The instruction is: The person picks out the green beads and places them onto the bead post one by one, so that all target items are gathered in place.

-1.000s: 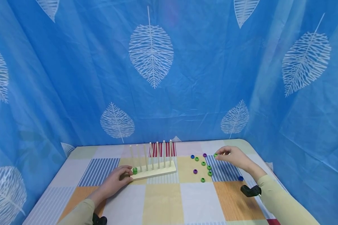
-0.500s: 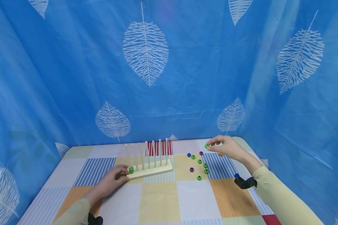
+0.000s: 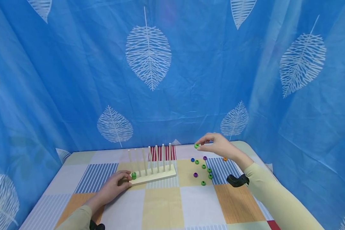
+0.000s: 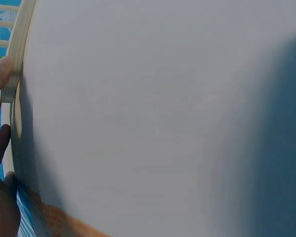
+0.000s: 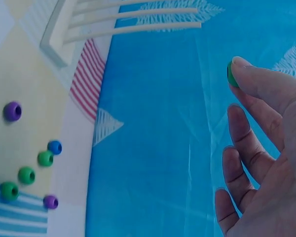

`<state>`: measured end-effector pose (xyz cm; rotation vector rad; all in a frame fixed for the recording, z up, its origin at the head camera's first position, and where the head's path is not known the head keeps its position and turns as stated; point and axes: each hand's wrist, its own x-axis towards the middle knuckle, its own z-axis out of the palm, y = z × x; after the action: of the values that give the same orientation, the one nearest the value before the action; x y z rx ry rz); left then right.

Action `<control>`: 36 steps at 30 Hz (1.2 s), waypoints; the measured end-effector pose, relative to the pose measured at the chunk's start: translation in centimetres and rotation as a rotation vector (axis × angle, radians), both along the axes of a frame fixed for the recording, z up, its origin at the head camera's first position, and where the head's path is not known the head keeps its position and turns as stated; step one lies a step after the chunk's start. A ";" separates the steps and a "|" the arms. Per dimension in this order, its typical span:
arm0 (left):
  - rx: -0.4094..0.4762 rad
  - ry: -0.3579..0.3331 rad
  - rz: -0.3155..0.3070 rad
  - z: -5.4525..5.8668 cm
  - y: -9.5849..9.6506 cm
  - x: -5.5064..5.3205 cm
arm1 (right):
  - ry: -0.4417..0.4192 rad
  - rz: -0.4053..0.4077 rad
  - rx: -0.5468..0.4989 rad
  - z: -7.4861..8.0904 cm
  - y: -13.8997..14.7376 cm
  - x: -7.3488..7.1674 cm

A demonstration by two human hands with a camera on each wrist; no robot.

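Note:
My right hand [image 3: 219,147] is raised above the far right of the table and pinches a green bead [image 3: 196,146] between thumb and forefinger. In the right wrist view the bead's edge shows past the thumb, the other fingers loosely bent. My left hand [image 3: 115,187] grips the left end of a pale wooden peg board [image 3: 164,174], thumb at the front side and fingers behind. Green beads [image 3: 134,175] sit low on its leftmost peg, close to the fingertips. The other upright pegs are bare. In the left wrist view the board's end [image 4: 12,74] shows beside the fingers.
Loose beads lie right of the board: several green ones [image 3: 203,166], two purple [image 3: 195,175], a blue one [image 3: 192,160] and an orange one [image 3: 225,158]. A patchwork cloth [image 3: 164,204] covers the table. Blue curtains [image 3: 184,80] hang behind and at both sides.
My right hand has lifted the green bead and carried it left, uncovering the orange bead. The blue bead at the right is now hidden by the wrist. My left hand stays at the board.

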<state>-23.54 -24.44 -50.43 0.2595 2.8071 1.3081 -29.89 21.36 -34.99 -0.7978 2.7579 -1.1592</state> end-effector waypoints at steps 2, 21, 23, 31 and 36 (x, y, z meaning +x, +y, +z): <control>-0.001 -0.001 0.002 -0.1 0.0 0.0 | -0.005 0.012 -0.002 0.2 -0.8 -0.3; -0.030 0.032 0.002 -0.3 -0.2 0.0 | -0.107 0.183 -0.014 2.7 -8.6 -3.0; -0.027 0.028 0.004 -0.3 -0.2 0.1 | -0.113 0.208 -0.022 2.9 -9.4 -3.1; -0.029 0.018 0.016 -0.2 -0.1 0.1 | -0.135 0.295 -0.057 3.1 -12.0 -3.8; -0.029 0.020 0.016 -0.1 -0.1 0.1 | -0.155 0.313 -0.075 3.2 -13.3 -4.2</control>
<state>-23.43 -24.56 -50.52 0.2519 2.8479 1.2743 -34.05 8.08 -31.81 -1.0524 2.3710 -1.2074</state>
